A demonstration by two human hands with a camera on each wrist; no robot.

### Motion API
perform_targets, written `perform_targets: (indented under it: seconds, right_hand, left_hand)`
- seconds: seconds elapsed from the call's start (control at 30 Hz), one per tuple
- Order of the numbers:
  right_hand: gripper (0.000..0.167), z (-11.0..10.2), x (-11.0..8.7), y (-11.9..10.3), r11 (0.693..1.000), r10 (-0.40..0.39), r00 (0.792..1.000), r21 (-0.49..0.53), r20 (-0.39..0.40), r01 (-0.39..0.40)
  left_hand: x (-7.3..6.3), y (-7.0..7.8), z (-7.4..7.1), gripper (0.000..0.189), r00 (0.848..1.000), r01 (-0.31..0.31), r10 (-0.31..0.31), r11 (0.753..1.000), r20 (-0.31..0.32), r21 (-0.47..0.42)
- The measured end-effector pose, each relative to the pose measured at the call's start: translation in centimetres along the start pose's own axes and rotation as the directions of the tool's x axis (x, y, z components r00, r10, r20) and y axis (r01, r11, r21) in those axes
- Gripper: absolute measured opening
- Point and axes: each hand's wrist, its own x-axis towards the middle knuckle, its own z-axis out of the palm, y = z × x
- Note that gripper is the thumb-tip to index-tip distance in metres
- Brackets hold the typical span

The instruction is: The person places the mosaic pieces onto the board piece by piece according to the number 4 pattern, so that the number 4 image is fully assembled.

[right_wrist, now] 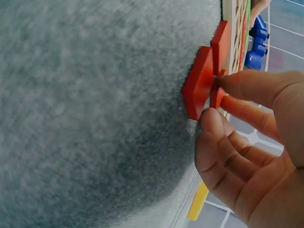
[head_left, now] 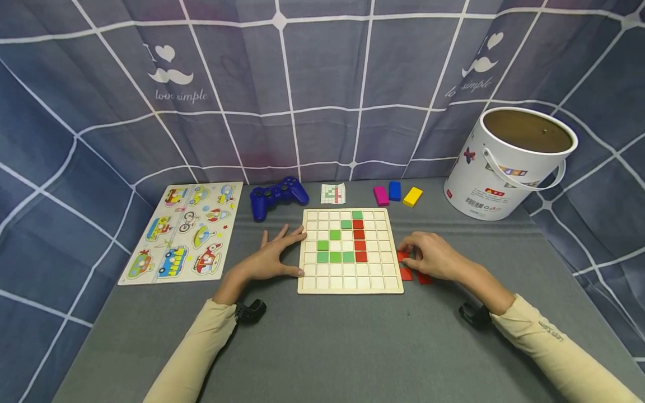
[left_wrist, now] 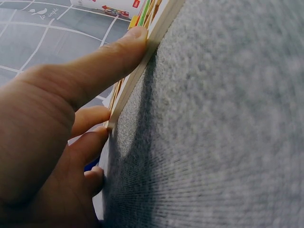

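A wooden grid board (head_left: 351, 284) lies in the middle of the table with green tiles (head_left: 335, 235) and a column of red tiles (head_left: 359, 235) in its cells. At its left edge my left hand (head_left: 274, 258) rests, thumb and fingertips touching the rim with fingers extended; the left wrist view shows the thumb (left_wrist: 111, 59) against the board's side. Just beyond the right edge, my right hand (head_left: 433, 256) is over loose red tiles (head_left: 406, 274). Its thumb and finger pinch a small red tile (right_wrist: 216, 96), partly hidden by the fingertips. Another red tile (right_wrist: 198, 83) lies beside them.
Behind the board lie a small pattern card (head_left: 333, 193), a blue game controller (head_left: 279, 196), and pink (head_left: 381, 196), blue (head_left: 395, 191) and yellow blocks (head_left: 412, 197). A picture puzzle board (head_left: 201, 196) is at left; a white bucket (head_left: 471, 190) stands back right.
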Motion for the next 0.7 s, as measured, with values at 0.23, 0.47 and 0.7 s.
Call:
perform_targets:
  seconds: [0.23, 0.47, 0.7]
  right_hand:
    - [0.027, -0.2, 0.0, 0.2, 1.0, 0.003, 1.0, 0.002, 0.014, -0.003]
    - [0.027, -0.5, 0.3, -0.5, 1.0, 0.005, 1.0, 0.012, -0.012, -0.005]
    - [0.026, 0.2, 1.0, -2.8, 0.999, -0.039, 0.999, 0.025, 0.008, 0.038]
  left_hand:
    - [0.0, 0.1, 0.0, 0.095, 1.0, 0.005, -0.005, 1.0, -0.003, 0.005]
    - [0.1, 0.2, 0.0, 0.095, 1.0, 0.011, -0.011, 1.0, 0.003, 0.013]
    - [0.1, 0.1, 0.0, 0.096, 1.0, 0.012, -0.012, 1.0, 0.003, 0.008]
